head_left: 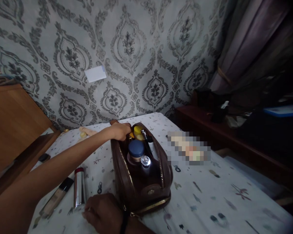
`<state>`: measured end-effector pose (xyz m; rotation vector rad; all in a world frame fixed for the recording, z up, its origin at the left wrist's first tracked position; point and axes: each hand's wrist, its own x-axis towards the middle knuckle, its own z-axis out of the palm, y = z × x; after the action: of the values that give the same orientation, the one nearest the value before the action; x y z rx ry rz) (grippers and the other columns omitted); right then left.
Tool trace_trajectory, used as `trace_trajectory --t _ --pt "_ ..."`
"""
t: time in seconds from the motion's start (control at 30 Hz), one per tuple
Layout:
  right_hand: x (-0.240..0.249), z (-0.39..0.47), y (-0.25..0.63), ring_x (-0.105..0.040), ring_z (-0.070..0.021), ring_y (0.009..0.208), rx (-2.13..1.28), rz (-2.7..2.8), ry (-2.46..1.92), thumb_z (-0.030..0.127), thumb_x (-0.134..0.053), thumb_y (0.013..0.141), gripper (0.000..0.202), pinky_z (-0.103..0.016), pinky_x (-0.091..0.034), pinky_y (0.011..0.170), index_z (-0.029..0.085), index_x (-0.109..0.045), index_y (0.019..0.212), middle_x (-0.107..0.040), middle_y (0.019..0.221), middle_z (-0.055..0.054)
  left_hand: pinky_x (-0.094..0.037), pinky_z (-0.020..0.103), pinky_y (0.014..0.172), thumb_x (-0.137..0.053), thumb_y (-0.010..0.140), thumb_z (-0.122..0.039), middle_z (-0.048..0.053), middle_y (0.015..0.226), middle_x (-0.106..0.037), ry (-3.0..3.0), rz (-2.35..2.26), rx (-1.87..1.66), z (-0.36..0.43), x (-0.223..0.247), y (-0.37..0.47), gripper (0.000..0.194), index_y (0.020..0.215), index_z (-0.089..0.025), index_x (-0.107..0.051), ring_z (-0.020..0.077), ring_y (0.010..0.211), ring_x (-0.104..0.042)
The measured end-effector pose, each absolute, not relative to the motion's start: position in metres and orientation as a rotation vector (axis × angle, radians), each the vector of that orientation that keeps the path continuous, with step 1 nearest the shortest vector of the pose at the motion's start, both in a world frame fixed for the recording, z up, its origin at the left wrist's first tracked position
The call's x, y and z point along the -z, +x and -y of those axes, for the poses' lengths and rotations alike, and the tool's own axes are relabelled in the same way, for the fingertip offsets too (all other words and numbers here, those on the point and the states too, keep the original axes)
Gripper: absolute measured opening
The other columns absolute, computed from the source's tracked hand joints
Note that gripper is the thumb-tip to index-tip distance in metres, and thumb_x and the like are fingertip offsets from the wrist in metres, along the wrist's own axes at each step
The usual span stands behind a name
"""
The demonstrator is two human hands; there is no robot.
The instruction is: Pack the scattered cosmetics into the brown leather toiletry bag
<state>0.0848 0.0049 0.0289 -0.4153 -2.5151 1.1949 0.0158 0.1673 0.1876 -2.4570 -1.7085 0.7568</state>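
Observation:
A brown zippered makeup bag lies open on the bed, its mouth facing up. My left hand is closed on the bag's far left rim, some fingertips hidden at the edge. Inside the bag are a blue-lidded jar, a clear shiny round cap, a yellow round item and a white and black tube. My right hand, with a black band at the wrist, rests on the sheet by the bag's near left corner. Its fingers are curled, and whatever they hold, if anything, is hidden.
Left of the bag, a silver tube with a red band and a black-capped foundation bottle lie on the patterned sheet. A dark small item is near the wooden headboard. A blurred-out item lies right.

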Motion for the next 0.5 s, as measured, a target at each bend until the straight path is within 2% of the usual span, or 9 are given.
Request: trace_trajectory --t 0.07,0.2,0.37,0.5 --pt "-0.027 -0.004 0.084 -0.070 -0.0188 0.087 -1.202 2.493 -0.421 0.032 -0.058 0.091 0.020 -0.024 -0.046 0.075 0.020 -0.072 0.097 -0.077 0.094 -0.005 -0.046 0.028 0.068 -0.060 0.076 -0.019 0.008 0.126 -0.064 -2.438 1.739 -0.735 -0.165 -0.192 0.017 0.027 0.102 -0.020 -0.067 0.0259 0.103 -0.065" --pt "-0.022 -0.003 0.082 -0.069 -0.0177 0.084 -1.197 2.470 -0.421 0.032 -0.059 0.090 0.018 -0.023 -0.046 0.074 0.021 -0.072 0.096 -0.077 0.091 -0.003 -0.040 0.027 0.062 -0.063 0.073 -0.022 0.006 0.100 -0.073 -2.394 1.825 -0.683 -0.163 -0.205 0.018 0.028 0.101 -0.022 -0.067 0.0238 0.092 -0.066" --pt "-0.018 -0.001 0.081 -0.069 -0.0172 0.082 -1.157 2.461 -0.408 0.034 -0.058 0.092 0.019 -0.023 -0.045 0.072 0.020 -0.071 0.094 -0.076 0.090 -0.003 -0.035 0.025 0.058 -0.065 0.072 -0.021 0.002 0.089 -0.073 -2.456 1.787 -0.537 -0.157 -0.227 0.013 0.017 0.089 -0.021 -0.068 0.0192 0.082 -0.065" --pt "-0.018 -0.003 0.081 -0.069 -0.0164 0.083 -1.112 2.485 -0.371 0.033 -0.056 0.093 0.019 -0.022 -0.046 0.073 0.020 -0.070 0.093 -0.076 0.089 -0.003 -0.031 0.026 0.055 -0.063 0.072 -0.023 0.003 0.085 -0.072 -2.400 1.769 -0.415 -0.149 -0.242 0.007 0.013 0.084 -0.020 -0.066 0.0201 0.082 -0.063"
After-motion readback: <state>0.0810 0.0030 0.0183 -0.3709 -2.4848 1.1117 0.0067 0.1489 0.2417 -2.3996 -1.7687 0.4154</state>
